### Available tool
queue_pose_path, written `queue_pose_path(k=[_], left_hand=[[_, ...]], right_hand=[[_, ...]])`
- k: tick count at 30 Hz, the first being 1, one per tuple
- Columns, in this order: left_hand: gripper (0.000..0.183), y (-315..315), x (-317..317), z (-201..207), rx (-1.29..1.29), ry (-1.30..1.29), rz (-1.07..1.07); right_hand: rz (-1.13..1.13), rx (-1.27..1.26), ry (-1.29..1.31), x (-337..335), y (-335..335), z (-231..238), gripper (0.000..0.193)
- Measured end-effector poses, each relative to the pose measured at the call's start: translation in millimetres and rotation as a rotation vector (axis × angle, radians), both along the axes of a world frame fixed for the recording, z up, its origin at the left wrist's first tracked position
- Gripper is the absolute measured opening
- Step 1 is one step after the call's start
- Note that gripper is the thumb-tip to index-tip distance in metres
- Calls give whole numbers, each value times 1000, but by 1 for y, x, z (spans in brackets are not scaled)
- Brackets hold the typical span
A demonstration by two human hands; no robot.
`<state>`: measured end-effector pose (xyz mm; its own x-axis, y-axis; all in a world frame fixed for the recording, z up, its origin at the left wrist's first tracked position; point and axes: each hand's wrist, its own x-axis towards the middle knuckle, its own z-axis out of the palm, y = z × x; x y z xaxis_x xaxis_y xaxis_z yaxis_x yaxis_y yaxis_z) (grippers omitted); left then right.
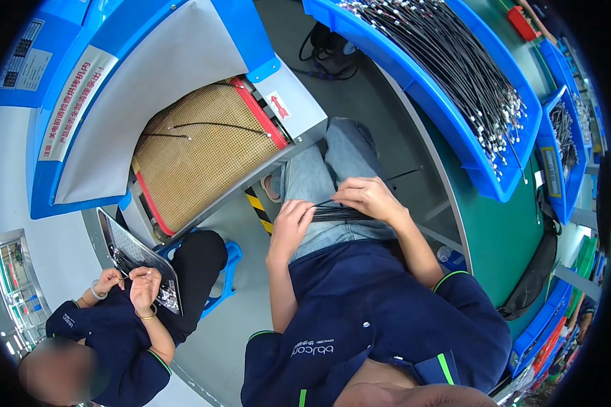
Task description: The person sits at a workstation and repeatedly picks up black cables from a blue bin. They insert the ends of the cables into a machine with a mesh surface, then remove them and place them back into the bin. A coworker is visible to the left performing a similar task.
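Navy shirt (394, 305), cable (324, 203) bridging both hands' fingers (301, 210), bundle (343, 214) beneath

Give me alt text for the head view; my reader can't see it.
A person holds a thin black cable between left hand and right hand, above a cable bundle on the lap. More cables lie on a mesh belt at upper left, a blue bin of cables is at upper right, and a co-worker sits at lower left.

thin black cables (343, 214) lie together across the lap (319, 239).
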<state>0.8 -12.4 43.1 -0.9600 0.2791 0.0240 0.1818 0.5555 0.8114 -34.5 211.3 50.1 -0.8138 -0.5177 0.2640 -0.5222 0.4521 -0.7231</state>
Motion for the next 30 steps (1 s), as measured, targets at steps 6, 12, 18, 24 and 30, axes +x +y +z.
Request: queue_pose_path(k=[6,12,18,24,30], left_hand=[[13,-3,1,-2,82,-97,-62],[13,5,2,10,70,55,118],[14,0,3,3,76,174,125],[14,1,1,5,70,274,92],[15,4,-4,4,37,344,68]], right_hand=[[0,-37,40,-1,-1,0,11],[-30,-55,11,-1,2,1,12],[-31,-85,-12,-2,0,2,12],[-21,-105,-9,-2,-1,4,12],[-55,-127,-36,-1,-3,4,11]])
